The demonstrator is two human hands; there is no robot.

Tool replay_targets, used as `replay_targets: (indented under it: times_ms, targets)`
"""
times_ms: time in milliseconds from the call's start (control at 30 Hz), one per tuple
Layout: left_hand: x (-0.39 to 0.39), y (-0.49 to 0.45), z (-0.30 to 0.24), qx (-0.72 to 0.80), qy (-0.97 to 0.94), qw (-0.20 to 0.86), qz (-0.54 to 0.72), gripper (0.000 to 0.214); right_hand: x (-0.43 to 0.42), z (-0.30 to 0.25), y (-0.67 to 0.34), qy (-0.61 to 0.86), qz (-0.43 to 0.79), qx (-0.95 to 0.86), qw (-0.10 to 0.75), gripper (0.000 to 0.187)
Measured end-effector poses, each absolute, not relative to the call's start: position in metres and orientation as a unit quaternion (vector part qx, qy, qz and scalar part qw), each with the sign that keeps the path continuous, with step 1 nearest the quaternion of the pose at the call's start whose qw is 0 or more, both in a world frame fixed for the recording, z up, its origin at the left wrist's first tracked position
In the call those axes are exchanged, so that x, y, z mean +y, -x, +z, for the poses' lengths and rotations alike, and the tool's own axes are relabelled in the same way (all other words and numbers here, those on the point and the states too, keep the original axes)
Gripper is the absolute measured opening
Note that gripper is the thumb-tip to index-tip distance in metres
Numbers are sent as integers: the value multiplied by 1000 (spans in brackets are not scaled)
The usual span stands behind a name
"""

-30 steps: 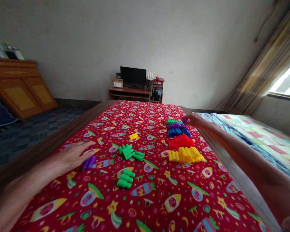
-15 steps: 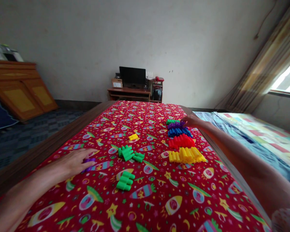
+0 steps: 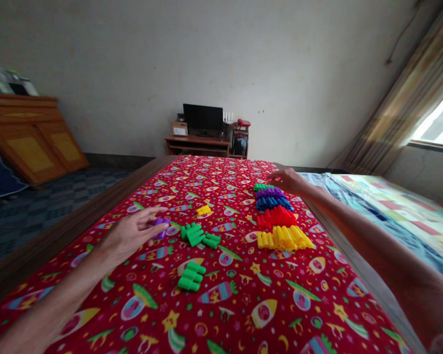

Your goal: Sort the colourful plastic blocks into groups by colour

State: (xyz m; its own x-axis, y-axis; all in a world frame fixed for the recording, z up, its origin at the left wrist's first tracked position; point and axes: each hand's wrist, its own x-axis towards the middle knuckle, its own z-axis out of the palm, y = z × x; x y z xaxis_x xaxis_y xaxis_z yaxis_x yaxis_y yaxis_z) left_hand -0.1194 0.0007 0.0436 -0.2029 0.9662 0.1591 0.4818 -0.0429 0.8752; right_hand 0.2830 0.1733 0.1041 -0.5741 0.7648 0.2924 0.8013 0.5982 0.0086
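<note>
My left hand [image 3: 135,231] is closed on a purple toy block [image 3: 161,228], gripped between thumb and fingers at the left of the table. Just right of it lie several green blocks [image 3: 194,235], with a small yellow block [image 3: 204,210] behind them. Nearer to me is another green piece [image 3: 192,276]. At the far right, my right hand [image 3: 288,181] hovers over the back of the sorted rows, its fingers stretched out and apart with nothing visible in them. Beneath it are a green row [image 3: 261,187] and a purple row [image 3: 271,193].
Blue [image 3: 273,203], red [image 3: 276,217] and yellow [image 3: 285,238] block rows follow toward me. A red patterned cloth [image 3: 229,324] covers the table. Beyond it stands a desk with a monitor [image 3: 203,119]. A bed [image 3: 387,201] is on the right, a wooden cabinet [image 3: 29,132] on the left.
My left hand has moved right and away from me with the purple block. My right hand has left the purple row and shifted slightly back and left.
</note>
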Motion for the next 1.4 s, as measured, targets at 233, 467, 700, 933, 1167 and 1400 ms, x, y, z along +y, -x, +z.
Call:
replay_targets:
  times_ms: [233, 467, 700, 933, 1167, 1400]
  targets:
    - [-21, 66, 43, 567, -493, 430, 500, 62, 54, 102, -165, 74, -82, -985, 134, 30]
    - [-27, 52, 33, 501, -489, 505, 504, 71, 28, 79, -134, 61, -108, -990, 73, 26]
    - [-35, 46, 33, 504, -462, 529, 504, 66, 24, 89, -142, 140, -114, -983, 28, 32]
    - [-34, 39, 18, 490, -452, 550, 503, 79, 25, 79, -138, 132, -85, -987, 41, 40]
    - [-26, 40, 13, 464, -478, 579, 470, 77, 24, 82, -147, -16, -40, -993, 112, 27]
    - [-27, 46, -4, 470, -471, 562, 491, 68, 29, 84, -154, -14, 25, -989, 148, 29]
